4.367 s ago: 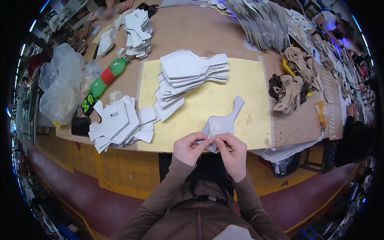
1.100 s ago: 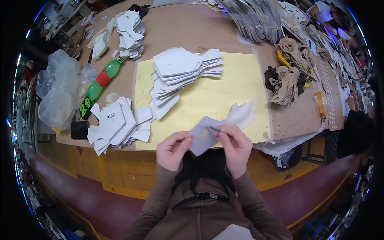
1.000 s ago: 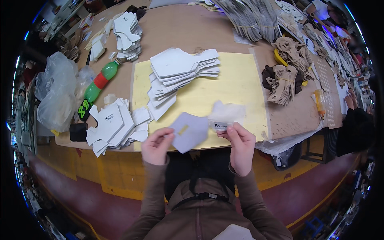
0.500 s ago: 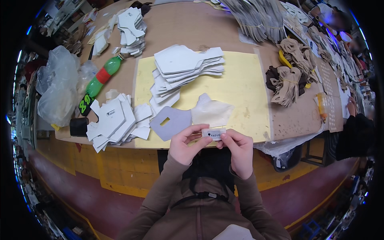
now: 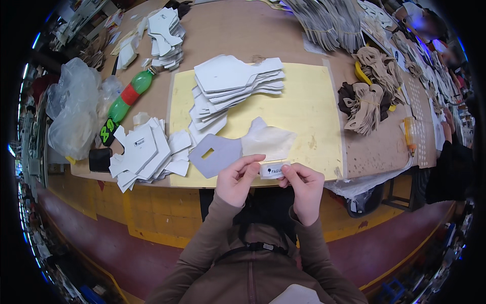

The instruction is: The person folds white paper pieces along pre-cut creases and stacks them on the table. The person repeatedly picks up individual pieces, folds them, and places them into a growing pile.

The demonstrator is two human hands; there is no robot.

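Observation:
A small white printed label [image 5: 272,171] is held above the table's near edge. The thumb and fingers of my right hand [image 5: 306,188] pinch its right end. At its left end, my left hand [image 5: 235,181] is closed, thumb and forefinger at the label's edge. Just beyond my hands lies a grey piece with a slot cut in it [image 5: 228,152]. Beside it, a cream-coated piece [image 5: 268,143] lies flat on the yellow sheet [image 5: 314,111]. Farther back, a fanned stack of white cut pieces [image 5: 223,75] rests on the sheet.
White printed pieces [image 5: 142,147] pile up at the left, near a green bottle [image 5: 121,105] and a clear plastic bag [image 5: 76,111]. Tan strap bundles [image 5: 364,106] and an orange-capped bottle [image 5: 408,133] stand right. Grey strips [image 5: 324,25] lie at the back.
My hands have moved slightly apart, the right one a little to the right. More of the label's left end shows now, and my right thumb covers part of its print.

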